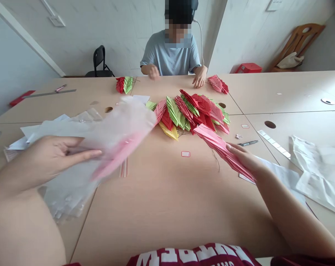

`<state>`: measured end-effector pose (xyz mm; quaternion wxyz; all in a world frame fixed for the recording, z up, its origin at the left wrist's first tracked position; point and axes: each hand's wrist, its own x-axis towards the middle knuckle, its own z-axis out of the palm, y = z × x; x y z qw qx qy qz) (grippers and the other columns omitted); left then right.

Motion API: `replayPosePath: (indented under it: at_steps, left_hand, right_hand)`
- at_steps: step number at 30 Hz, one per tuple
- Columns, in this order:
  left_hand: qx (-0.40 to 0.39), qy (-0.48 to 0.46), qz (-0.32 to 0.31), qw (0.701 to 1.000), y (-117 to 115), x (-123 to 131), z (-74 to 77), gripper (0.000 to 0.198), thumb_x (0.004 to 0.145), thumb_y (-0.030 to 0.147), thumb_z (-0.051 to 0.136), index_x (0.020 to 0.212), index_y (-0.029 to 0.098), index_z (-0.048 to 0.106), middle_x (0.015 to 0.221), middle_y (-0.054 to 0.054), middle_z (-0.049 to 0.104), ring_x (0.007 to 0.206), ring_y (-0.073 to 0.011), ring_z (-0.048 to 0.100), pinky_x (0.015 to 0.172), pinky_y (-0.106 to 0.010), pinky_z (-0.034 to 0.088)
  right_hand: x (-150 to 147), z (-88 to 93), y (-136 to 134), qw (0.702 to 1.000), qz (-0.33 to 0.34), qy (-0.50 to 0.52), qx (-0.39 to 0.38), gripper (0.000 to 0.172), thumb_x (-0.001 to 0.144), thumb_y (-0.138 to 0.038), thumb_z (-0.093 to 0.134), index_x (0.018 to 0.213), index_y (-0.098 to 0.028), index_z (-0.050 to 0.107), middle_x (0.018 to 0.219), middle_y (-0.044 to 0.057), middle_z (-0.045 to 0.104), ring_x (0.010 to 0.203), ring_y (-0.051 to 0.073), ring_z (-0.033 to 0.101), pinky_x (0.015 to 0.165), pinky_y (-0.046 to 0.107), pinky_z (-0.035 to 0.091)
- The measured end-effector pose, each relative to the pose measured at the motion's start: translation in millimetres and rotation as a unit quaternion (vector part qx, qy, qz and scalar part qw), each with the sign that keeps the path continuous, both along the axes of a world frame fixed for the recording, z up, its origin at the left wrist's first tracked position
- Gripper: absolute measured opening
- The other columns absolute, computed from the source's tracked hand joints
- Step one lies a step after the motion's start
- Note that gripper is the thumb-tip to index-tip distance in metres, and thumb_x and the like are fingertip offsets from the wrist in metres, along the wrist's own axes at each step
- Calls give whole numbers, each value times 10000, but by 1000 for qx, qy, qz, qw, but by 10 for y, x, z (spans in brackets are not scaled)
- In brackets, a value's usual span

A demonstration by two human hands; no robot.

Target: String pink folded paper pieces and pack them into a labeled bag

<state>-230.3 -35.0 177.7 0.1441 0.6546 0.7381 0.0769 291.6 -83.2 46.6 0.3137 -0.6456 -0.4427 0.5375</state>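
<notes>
My left hand (69, 153) pinches a translucent plastic bag (130, 118), blurred by motion, with pink showing at its lower edge. Whether the pink lies inside or behind the plastic I cannot tell. My right hand (245, 157) grips a pink folded-paper bundle (216, 142), its fingers closed round the near end. Just beyond the bundle lies a heap of folded paper pieces (203, 105) in red, pink, green and yellow. A small red-bordered label (185, 154) rests on the table between my hands.
More plastic bags (65, 203) lie under my left arm. At right are a pen (248, 143), a white strip (274, 144) and a white plastic bag (319, 173). Across the table (162, 207) sits a person (171, 55), with smaller paper bundles (218, 84) nearby.
</notes>
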Motion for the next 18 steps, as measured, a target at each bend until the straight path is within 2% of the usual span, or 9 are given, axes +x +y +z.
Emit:
replayPosePath:
  at_steps: [1, 3, 5, 6, 8, 10, 12, 14, 18]
  left_hand:
    - [-64, -48, -74, 994, 59, 174, -2, 468, 615, 624, 714, 948, 297, 735, 958, 92, 733, 922, -193, 658, 761, -231, 499]
    - [-170, -116, -194, 959, 200, 540, -65, 361, 699, 550, 697, 941, 287, 744, 961, 51, 739, 903, -182, 670, 764, -226, 503]
    - [-247, -156, -277, 916, 354, 886, -215, 320, 711, 500, 707, 910, 254, 754, 917, 6, 745, 835, -177, 680, 732, -224, 502]
    - [-281, -181, -298, 894, 431, 1032, -318, 324, 712, 488, 708, 918, 242, 753, 914, -10, 746, 829, -180, 682, 728, -226, 502]
    - [-330, -210, -310, 867, 577, 1252, -558, 360, 701, 477, 718, 948, 216, 746, 917, -36, 746, 839, -192, 683, 719, -228, 498]
    - [-361, -220, -303, 854, 706, 1372, -794, 397, 687, 476, 727, 969, 197, 741, 943, -58, 744, 863, -207, 679, 705, -230, 491]
    - [-378, -223, -300, 847, 808, 1416, -977, 412, 675, 465, 736, 989, 198, 736, 987, -60, 739, 909, -214, 671, 733, -230, 484]
    - [-388, -221, -301, 842, 880, 1422, -1089, 411, 682, 462, 731, 1002, 204, 730, 1022, -56, 732, 938, -215, 664, 751, -228, 475]
    - [-381, -215, -297, 849, 943, 1421, -1189, 387, 700, 481, 710, 965, 200, 723, 949, -48, 741, 911, -206, 663, 743, -227, 450]
  right_hand:
    - [4, 14, -20, 1000, 0, 28, -8, 554, 804, -601, 601, 1235, -252, 580, 1027, 79, 693, 839, 240, 673, 599, 290, 537]
    - [7, 63, -35, 996, 35, 78, -4, 517, 802, -569, 627, 1196, -235, 592, 955, 79, 696, 749, 214, 667, 550, 278, 527]
    - [12, 132, -33, 990, 81, 117, 7, 461, 824, -551, 613, 1148, -223, 594, 979, 89, 691, 769, 214, 673, 589, 290, 549]
    - [16, 170, -33, 986, 104, 127, 8, 437, 839, -546, 598, 1128, -219, 589, 991, 94, 690, 784, 218, 679, 620, 303, 560]
    - [32, 245, -43, 980, 156, 123, -6, 410, 862, -533, 575, 1116, -211, 568, 963, 95, 692, 755, 216, 688, 649, 328, 571]
    - [64, 309, -69, 974, 206, 94, -29, 412, 870, -522, 570, 1136, -209, 542, 929, 85, 692, 694, 203, 684, 640, 337, 572]
    - [112, 349, -96, 968, 243, 53, -39, 429, 864, -509, 584, 1176, -221, 519, 985, 84, 688, 741, 211, 687, 664, 340, 572]
    - [170, 361, -105, 962, 271, -1, -36, 465, 850, -491, 604, 1229, -246, 495, 1050, 78, 682, 837, 232, 685, 707, 337, 565]
    - [251, 334, -49, 945, 303, -120, -23, 535, 817, -483, 617, 1297, -280, 495, 1077, 63, 687, 893, 248, 674, 745, 329, 542]
